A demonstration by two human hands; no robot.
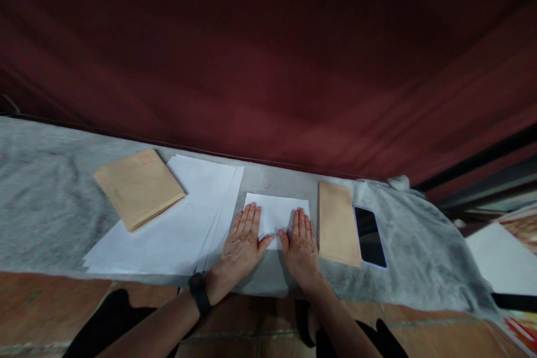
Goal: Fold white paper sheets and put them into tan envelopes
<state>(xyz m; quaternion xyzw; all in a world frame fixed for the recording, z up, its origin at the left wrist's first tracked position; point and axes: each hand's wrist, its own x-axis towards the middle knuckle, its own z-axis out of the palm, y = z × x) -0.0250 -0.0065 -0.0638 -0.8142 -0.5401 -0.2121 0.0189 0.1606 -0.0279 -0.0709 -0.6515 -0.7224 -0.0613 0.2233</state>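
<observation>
A small white sheet of paper, which looks folded, lies on the grey cloth in front of me. My left hand rests flat on its left side, fingers stretched out and thumb pointing inward. On its right side lies my right hand, also flat, with its thumb toward the other one. Neither hand grips anything. Both palms cover parts of the paper's lower half. A brown envelope lies just right of my right hand. To the left of my left hand are several larger white sheets, loosely stacked.
A stack of brown envelopes sits partly on the white sheets. Beside the single envelope lies a smartphone, its screen dark. Grey cloth covers the narrow surface. Behind it rises a dark red fabric panel; tiled floor shows below.
</observation>
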